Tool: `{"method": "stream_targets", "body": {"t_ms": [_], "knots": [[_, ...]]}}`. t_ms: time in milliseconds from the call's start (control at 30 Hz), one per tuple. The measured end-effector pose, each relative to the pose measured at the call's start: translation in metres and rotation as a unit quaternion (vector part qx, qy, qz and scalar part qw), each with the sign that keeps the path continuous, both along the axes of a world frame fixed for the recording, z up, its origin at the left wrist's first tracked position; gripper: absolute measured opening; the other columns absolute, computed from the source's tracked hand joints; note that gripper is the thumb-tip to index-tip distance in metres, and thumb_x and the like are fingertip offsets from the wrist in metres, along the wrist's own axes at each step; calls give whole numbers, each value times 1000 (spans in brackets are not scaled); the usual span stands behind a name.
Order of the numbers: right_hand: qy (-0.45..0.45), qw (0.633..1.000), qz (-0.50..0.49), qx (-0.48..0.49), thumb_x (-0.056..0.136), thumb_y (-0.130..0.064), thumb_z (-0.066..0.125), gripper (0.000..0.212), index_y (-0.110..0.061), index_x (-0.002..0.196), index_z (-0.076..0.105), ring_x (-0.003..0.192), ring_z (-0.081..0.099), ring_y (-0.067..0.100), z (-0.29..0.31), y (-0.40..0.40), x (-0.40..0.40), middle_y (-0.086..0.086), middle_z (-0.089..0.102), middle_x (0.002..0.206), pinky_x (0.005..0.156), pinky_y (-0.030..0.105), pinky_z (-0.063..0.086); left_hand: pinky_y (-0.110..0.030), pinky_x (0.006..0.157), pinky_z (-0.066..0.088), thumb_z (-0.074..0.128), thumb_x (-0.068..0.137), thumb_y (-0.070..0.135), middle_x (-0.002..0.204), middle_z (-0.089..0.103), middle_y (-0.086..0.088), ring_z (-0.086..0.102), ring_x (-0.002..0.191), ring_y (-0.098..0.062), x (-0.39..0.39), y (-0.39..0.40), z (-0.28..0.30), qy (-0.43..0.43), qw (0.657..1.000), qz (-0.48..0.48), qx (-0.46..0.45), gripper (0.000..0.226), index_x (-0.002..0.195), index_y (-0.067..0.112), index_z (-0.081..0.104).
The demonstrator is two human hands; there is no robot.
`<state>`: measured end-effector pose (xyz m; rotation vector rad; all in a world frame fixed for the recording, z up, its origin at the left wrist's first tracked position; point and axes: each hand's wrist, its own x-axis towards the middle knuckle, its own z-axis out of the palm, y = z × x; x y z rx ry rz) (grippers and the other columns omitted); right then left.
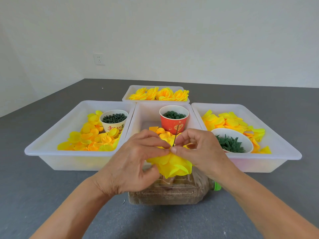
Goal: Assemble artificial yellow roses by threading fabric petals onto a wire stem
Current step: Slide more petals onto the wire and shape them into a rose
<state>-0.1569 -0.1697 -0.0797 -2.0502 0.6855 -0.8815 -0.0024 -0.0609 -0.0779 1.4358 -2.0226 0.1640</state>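
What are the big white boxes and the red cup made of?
The white trays look like plastic: milky, smooth, and yellow petals show faintly through a wall. The red cup looks like paper: matte, thin rolled white rim, printed pattern. That is only how they look.

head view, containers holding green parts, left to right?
White cup in the left tray → red cup in the middle tray → white bowl in the right tray.
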Motion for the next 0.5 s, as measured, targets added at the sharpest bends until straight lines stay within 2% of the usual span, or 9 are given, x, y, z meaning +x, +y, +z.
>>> {"method": "stream_targets", "body": {"t_ms": [67,167,267,400,500], "knots": [[0,1000,-6,31,69,-12,80,19,-25,67,66,63,56,-3,-2,0,1,-11,65,65,67,27,47,-26,91,43,48,79,28,105,69,3,56,101,-17,1,2,0,34,999,-10,10,38,99,9,74],[14,999,-19,40,69,-21,81,15,-28,63,70,56,54,-7,-4,-1,1,-16,66,62,58,13,44,-33,84,46,44,93,34,94,71,4,58,95,-14,0,-2,0,88,996,4,16,40,90,8,74],[4,998,-33,54,67,-27,81,10,-28,62,72,59,57,-8,-5,0,2,-17,67,63,58,7,43,-38,74,46,57,87,33,78,69,4,59,81,-15,-9,-12,-1,123,989,80,5,28,79,12,74],[-2,996,-35,87,65,-27,81,8,-24,63,74,63,58,-3,-6,2,3,-11,66,61,69,11,47,-40,70,48,72,79,26,72,69,4,59,73,-12,-20,-23,0,221,961,160,36,7,74,23,75],[-6,993,-39,107,67,-21,82,8,-20,65,74,67,56,3,-7,4,4,-6,64,65,75,24,48,-39,67,47,76,75,28,68,68,2,57,69,-12,-22,-27,-2,261,947,182,48,8,69,23,75]]}}
